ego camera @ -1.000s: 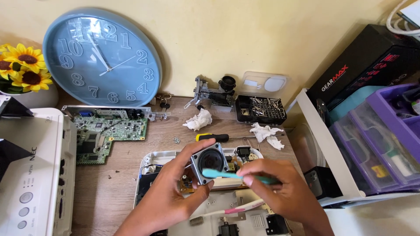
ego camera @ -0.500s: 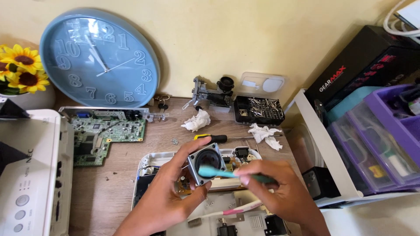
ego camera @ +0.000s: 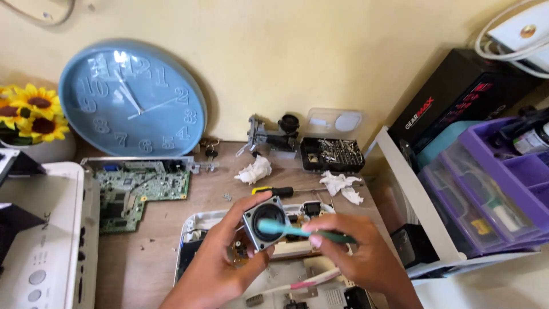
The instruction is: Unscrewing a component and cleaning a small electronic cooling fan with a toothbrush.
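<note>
Little changed since earlier frame: left hand (ego camera: pixel 220 269) still clamps square lens block (ego camera: pixel 264 222) above opened white casing (ego camera: pixel 197 226); right hand (ego camera: pixel 366 257) fingers pinch teal brush (ego camera: pixel 286 229), bristles on lens. Black case (ego camera: pixel 331 154) holds screwdriver bits.

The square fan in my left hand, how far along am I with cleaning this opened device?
Done: the white casing lies open and the green circuit board sits out on the desk. In hand: the left hand holds the square fan while the right hand puts a teal toothbrush to it. Left, probably: the parts in the casing, then reassembly.
</note>
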